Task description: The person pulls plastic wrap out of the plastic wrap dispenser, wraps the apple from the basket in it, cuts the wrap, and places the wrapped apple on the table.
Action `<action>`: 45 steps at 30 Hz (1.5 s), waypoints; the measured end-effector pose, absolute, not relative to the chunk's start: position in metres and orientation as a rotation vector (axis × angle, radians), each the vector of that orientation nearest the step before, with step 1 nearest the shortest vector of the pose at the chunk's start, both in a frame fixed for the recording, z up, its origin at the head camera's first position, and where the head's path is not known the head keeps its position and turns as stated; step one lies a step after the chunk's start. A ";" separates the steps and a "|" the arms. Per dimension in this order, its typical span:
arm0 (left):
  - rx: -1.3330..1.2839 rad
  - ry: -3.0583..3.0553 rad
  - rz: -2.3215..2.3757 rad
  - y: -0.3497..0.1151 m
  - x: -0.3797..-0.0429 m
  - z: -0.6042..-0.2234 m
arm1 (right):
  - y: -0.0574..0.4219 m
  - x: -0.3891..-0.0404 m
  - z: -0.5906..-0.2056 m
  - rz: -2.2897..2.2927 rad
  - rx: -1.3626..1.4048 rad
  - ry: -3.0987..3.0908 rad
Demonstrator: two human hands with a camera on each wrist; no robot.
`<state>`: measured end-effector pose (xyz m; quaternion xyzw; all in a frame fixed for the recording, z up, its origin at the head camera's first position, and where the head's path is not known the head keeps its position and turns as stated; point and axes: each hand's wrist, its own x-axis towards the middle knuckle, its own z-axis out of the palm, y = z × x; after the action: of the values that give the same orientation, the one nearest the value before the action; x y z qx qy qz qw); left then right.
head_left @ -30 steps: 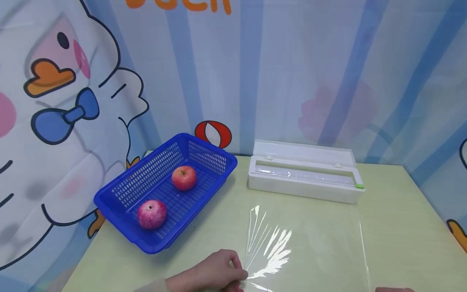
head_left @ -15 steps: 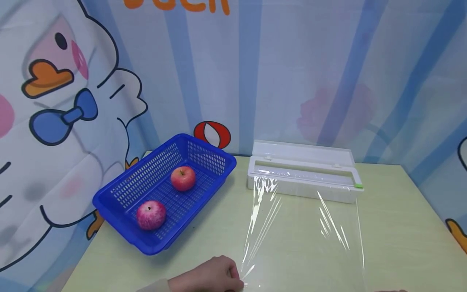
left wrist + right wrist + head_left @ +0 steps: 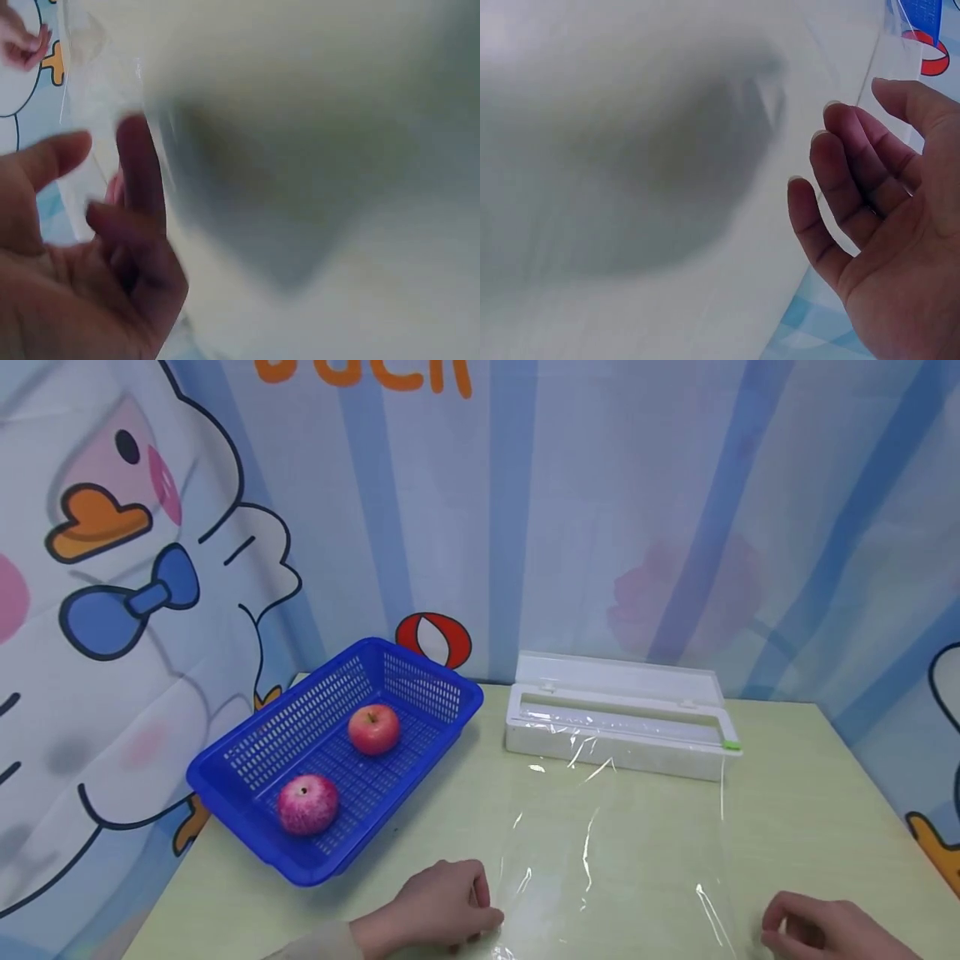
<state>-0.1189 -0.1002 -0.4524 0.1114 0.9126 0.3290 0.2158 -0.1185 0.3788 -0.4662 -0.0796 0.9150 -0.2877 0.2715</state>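
Note:
A sheet of clear plastic wrap point(image 3: 622, 860) runs from the white dispenser box point(image 3: 615, 747) toward the front of the table, with loose creases catching the light. Beside its left edge is my left hand point(image 3: 442, 902); in the left wrist view its thumb point(image 3: 64, 154) and bent fingers stand apart with nothing between them. My right hand point(image 3: 832, 931) is off the sheet's right edge, at the lower right of the head view. Its fingers point(image 3: 836, 180) are loosely curved and hold nothing in the right wrist view. The wrap's near end lies beyond the head view's lower edge.
On the left of the pale table point(image 3: 795, 802) stands a blue basket point(image 3: 408, 802) holding a red apple point(image 3: 373, 729) and a purplish-pink apple-like fruit point(image 3: 308, 805). The box's lid point(image 3: 618, 672) is raised, and a green slider point(image 3: 731, 745) sits at its right end. A cartoon-printed cloth point(image 3: 427, 527) hangs behind.
My left hand pinched the wrap's pleated edge earlier and has let it go. The wrap was drawn taut toward me, then slackened. My right hand has come up into view, empty.

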 end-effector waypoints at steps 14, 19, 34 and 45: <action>0.619 2.879 0.711 -0.077 -0.128 -0.444 | 0.339 -0.145 -0.437 -0.793 -0.473 2.628; 0.593 2.854 0.743 -0.078 -0.134 -0.423 | 0.330 -0.148 -0.433 -0.865 -0.601 2.694; 0.467 2.925 0.791 -0.107 -0.179 -0.341 | 0.306 -0.150 -0.434 -1.275 -0.682 2.803; 0.314 3.025 0.747 -0.164 -0.215 -0.321 | 0.298 -0.156 -0.439 -1.412 -0.742 2.682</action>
<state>-0.2153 -0.1641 -0.3214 0.1004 0.9659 0.2386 0.0049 -0.1558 0.2979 -0.4388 -0.2379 0.8594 -0.4525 0.0107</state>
